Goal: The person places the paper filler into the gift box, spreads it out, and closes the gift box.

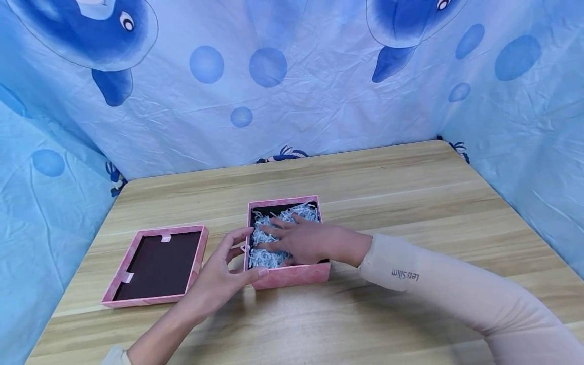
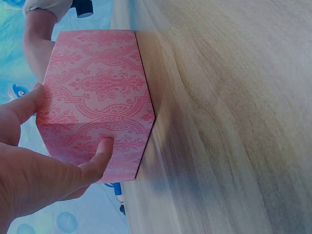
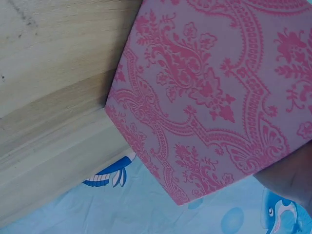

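My right hand (image 1: 304, 242) lies flat inside the open pink box (image 1: 292, 276), fingers straight and spread a little, pressing down on the shredded paper (image 1: 269, 256) under my palm and fingertips. More shreds show beyond my fingertips, toward the far wall of the box.

My left hand (image 1: 223, 271) grips the box at its near left corner: thumb (image 2: 100, 158) curled against the patterned near wall, the other fingers wrapped over the left rim. From the left wrist, the index finger (image 2: 22, 105) sits at the top edge of the box, thumb lower on the same wall.

The box stands on the wooden table (image 1: 410, 192), its base flat on the boards. The right wrist view shows only the patterned outer wall and the table beside it; my fingers are hidden there.

To the left of my left hand, close but not touching, the lid (image 1: 157, 266) lies upside down, dark lining up. A blue dolphin-print cloth (image 1: 292, 86) hangs behind the table.
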{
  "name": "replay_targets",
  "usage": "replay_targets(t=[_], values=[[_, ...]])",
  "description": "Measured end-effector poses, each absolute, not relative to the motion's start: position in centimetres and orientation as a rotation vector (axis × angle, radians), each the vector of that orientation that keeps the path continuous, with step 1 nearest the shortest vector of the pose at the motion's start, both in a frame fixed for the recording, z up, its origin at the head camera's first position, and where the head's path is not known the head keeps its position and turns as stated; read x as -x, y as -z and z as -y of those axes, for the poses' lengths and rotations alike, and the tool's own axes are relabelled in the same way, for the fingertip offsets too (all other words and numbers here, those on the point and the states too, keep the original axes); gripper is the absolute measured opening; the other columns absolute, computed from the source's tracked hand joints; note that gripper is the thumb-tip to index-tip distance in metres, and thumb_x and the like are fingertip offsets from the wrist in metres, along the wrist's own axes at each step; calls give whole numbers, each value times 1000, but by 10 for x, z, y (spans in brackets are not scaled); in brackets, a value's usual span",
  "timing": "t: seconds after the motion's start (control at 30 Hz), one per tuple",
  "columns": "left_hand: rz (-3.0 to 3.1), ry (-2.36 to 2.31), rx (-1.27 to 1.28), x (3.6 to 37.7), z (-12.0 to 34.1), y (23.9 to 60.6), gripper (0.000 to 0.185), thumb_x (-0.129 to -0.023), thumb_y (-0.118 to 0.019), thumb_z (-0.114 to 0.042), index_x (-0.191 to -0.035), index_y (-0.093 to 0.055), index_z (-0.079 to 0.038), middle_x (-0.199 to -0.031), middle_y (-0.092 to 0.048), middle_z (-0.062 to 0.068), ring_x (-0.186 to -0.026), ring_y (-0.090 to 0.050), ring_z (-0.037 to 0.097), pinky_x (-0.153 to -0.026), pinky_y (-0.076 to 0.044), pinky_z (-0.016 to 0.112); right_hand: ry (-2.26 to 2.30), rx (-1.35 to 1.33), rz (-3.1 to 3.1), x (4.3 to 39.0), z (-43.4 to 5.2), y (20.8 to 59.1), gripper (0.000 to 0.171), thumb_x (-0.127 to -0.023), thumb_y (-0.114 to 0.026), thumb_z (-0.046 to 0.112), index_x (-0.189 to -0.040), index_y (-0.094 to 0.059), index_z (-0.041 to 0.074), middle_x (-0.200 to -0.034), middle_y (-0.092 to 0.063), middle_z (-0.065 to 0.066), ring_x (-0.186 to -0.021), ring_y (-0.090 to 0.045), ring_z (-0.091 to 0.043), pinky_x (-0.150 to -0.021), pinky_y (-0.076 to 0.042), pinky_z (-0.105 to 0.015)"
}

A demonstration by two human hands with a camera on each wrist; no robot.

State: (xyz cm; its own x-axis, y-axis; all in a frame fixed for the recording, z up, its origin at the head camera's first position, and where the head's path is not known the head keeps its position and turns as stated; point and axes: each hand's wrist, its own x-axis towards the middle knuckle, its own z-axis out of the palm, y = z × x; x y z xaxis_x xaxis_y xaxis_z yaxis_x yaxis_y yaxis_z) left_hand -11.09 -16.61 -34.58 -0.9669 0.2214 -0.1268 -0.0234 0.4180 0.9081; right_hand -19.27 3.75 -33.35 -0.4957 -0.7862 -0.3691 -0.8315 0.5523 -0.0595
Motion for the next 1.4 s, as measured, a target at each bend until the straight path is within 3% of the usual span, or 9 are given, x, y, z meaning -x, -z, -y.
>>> replay_targets(t=[0.37,0.57,0.97,1.23,1.4], values=[[-2432,-1575,-173,112,166,345,78,-80,-79,-30,-143,-34,-25,-148,-34,4,-133,-39,34,-99,-45,49,-86,1334,-2492,187,-45,315,70,-94,-55,46,-152,-15,41,-162,-2,2,-147,1,-26,-116,-7,-54],[-2421,-1598,-187,112,167,344,79,-80,-80,-28,-144,-33,-23,-147,-34,4,-131,-42,32,-103,-37,56,-1,1377,-2528,181,-53,299,74,-94,-56,46,-153,-12,40,-161,-2,1,-147,0,-26,-115,-8,-56],[-2420,-1573,-204,112,167,342,79,-81,-78,-32,-145,-31,-26,-151,-30,0,-134,-38,32,-104,-34,59,87,1455,-2405,168,-51,307,61,-97,-17,64,-151,2,42,-160,13,2,-147,10,-26,-115,-4,-56],[-2416,-1583,-189,113,166,343,78,-81,-78,-31,-144,-32,-22,-149,-33,4,-135,-38,33,-103,-38,54,74,1331,-2377,171,-53,311,66,-94,-11,69,-152,-5,39,-161,8,4,-146,10,-24,-116,-1,-55],[-2406,-1614,-187,114,166,344,79,-80,-79,-28,-144,-33,-21,-147,-34,4,-134,-39,32,-103,-39,53,-1,1251,-2378,184,-46,315,59,-98,-22,62,-152,-13,40,-161,1,3,-147,4,-24,-116,-3,-54]])
